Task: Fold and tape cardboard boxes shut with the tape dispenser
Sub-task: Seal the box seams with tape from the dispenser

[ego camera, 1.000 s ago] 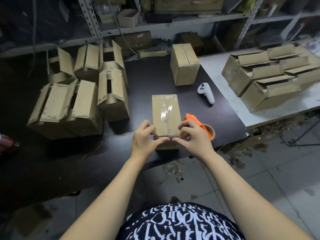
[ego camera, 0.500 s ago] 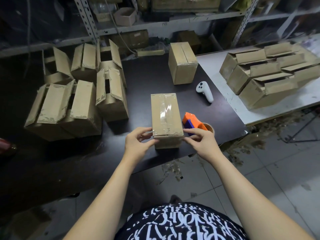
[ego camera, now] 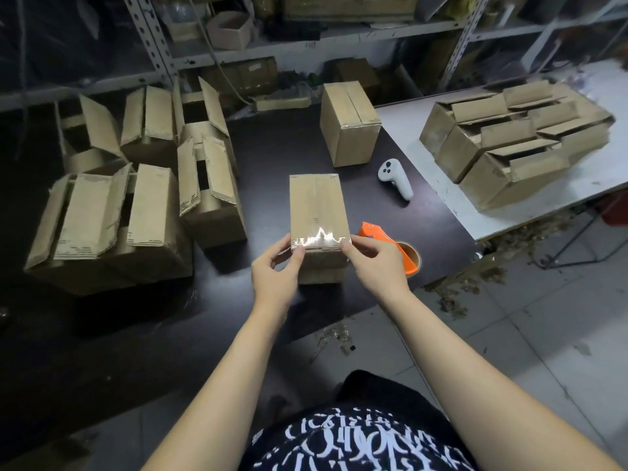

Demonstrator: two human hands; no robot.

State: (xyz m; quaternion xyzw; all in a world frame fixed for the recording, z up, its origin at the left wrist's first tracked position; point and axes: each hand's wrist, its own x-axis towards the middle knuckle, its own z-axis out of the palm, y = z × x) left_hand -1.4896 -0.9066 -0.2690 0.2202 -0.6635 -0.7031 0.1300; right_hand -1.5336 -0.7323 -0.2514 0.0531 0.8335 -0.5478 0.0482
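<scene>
A small cardboard box [ego camera: 317, 205] stands on the dark table [ego camera: 272, 158] in front of me, its top flaps closed under clear tape that shines along the near edge. My left hand [ego camera: 277, 271] grips the box's near left corner with thumb on top. My right hand [ego camera: 375, 263] grips the near right corner the same way. The orange tape dispenser [ego camera: 384, 239] lies on the table just right of the box, partly hidden behind my right hand.
Several open-flapped boxes [ego camera: 112, 215] crowd the table's left side. A closed box [ego camera: 350, 124] stands at the back. A white controller [ego camera: 396, 178] lies right of centre. More open boxes [ego camera: 509, 144] fill a white table [ego camera: 543, 205] on the right. Shelving runs behind.
Both hands moved from pinching tape at the middle of the box's near edge out to its corners. The box now sits slightly higher and farther from me.
</scene>
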